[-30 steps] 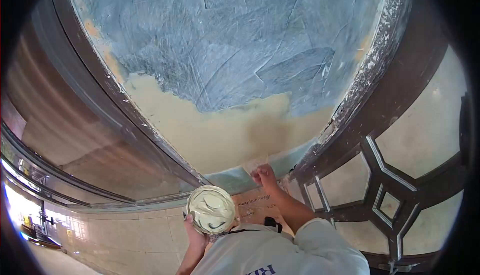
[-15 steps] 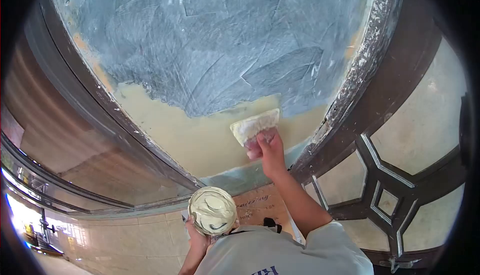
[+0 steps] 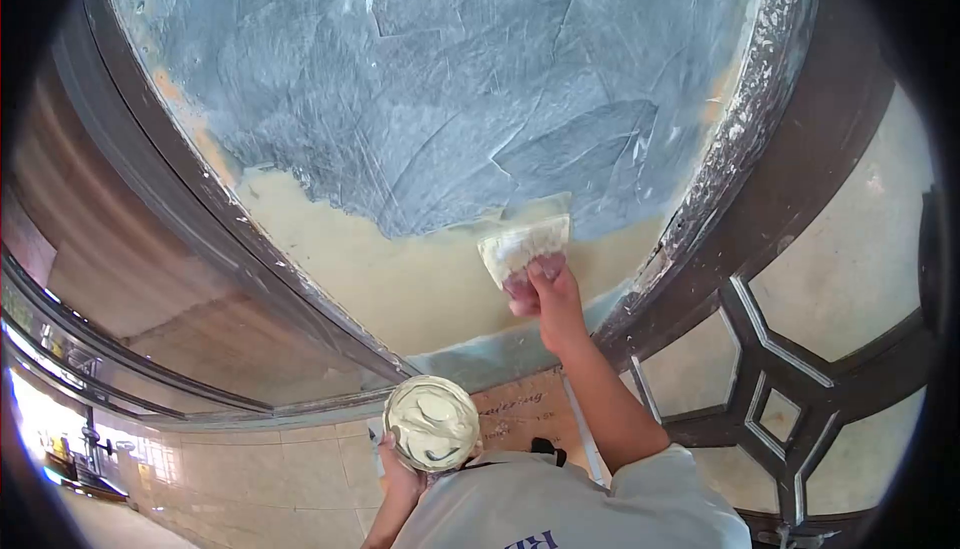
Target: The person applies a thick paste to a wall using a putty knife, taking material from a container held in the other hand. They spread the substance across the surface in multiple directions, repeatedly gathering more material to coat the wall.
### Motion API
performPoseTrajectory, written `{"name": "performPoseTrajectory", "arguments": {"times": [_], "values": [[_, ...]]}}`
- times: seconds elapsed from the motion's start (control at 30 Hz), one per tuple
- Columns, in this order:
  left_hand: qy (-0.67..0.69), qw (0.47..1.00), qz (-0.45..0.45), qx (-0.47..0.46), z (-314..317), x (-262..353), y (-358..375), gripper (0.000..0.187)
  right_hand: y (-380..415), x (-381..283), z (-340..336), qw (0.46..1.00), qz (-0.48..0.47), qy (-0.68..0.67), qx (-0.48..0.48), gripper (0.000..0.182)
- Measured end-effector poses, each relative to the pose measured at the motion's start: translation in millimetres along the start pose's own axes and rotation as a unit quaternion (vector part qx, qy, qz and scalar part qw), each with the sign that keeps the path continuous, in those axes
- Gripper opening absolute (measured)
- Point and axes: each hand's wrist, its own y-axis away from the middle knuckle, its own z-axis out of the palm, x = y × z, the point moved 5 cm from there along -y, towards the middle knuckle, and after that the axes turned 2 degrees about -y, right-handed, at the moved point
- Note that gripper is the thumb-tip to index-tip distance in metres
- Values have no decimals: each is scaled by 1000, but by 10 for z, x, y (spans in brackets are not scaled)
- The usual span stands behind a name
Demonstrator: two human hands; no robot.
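Observation:
My right hand (image 3: 541,287) grips a flat, putty-smeared scraper (image 3: 524,246), whose wide edge lies against the wall panel where cream and blue-grey areas meet. Cream filler (image 3: 350,269) covers the panel's lower part; the blue-grey surface (image 3: 430,89) above it shows streaks and overlapping smears. At the lower middle, my left hand (image 3: 398,469) holds a round tub (image 3: 431,423) of pale cream paste from its left side, close to my body. The fingers beneath the tub are mostly hidden.
Dark, paint-flecked frame edging (image 3: 735,149) borders the panel on the right, with a dark lattice door (image 3: 790,389) beyond. A brown glossy panel (image 3: 150,249) stands at the left. Cardboard with printing (image 3: 525,414) lies on the tiled floor (image 3: 250,479) below.
My right hand and the scraper have shifted slightly right and up along the panel. The view has moved a little, and my left hand still holds the tub.

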Motion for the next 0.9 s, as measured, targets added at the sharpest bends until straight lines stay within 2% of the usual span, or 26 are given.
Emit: {"name": "performPoseTrajectory", "arguments": {"times": [0.03, 0.1, 0.2, 0.23, 0.27, 0.3, 0.33, 0.37, 0.4, 0.5, 0.57, 0.63, 0.7, 0.77, 0.8, 0.9], "values": [[-9, 1000, -1, 4, 23, 22, 16, 64, 24, 143, -126, 1000, 0, -2, -1, 26], [-7, 1000, -4, 18, 15, 35, 21, 65, 34, 702, -529, 998, 61, 32, -9, 28], [-2, 1000, 1, 30, -147, -50, -86, 68, -35, 1884, -1307, 992, 112, -2, -50, 29], [-3, 1000, 11, 22, -200, -80, -130, 68, -14, 2309, -1581, 986, 161, 8, -47, 30], [-3, 1000, 22, 13, -214, -92, -146, 69, 58, 2545, -1730, 977, 210, 19, -44, 30], [-8, 999, 19, 30, -165, -58, -120, 68, 148, 2565, -1714, 977, 208, 20, -45, 30], [-7, 999, 19, 28, -131, -48, -108, 68, 240, 2615, -1755, 971, 239, 21, 19, 29], [-6, 1000, 26, 4, -80, -25, -115, 68, 314, 2624, -1801, 960, 267, 20, 83, 28], [-5, 999, 34, -20, -41, 0, -131, 68, 347, 2590, -1808, 961, 264, 18, 85, 28], [8, 1000, 25, 5, -25, -19, -125, 62, 508, 2615, -1908, 953, 297, -2, 64, 26], [6, 999, 26, 25, -35, -33, -112, 59, 571, 2480, -1838, 966, 242, -59, -74, 26], [53, 998, 19, 22, -76, -78, -98, 52, 625, 2376, -1823, 969, 243, -36, -38, 26], [43, 999, 18, 22, -84, -81, -97, 52, 663, 2128, -1687, 970, 243, -14, -1, 26], [32, 999, 15, 24, -94, -81, -105, 52, 561, 1705, -1376, 984, 179, 3, -13, 25], [24, 999, 21, 27, -104, -85, -123, 54, 514, 1507, -1207, 984, 179, 2, -12, 25], [11, 999, 29, 16, 26, -4, -75, 58, 274, 748, -694, 997, 75, -21, -22, 27]]}}
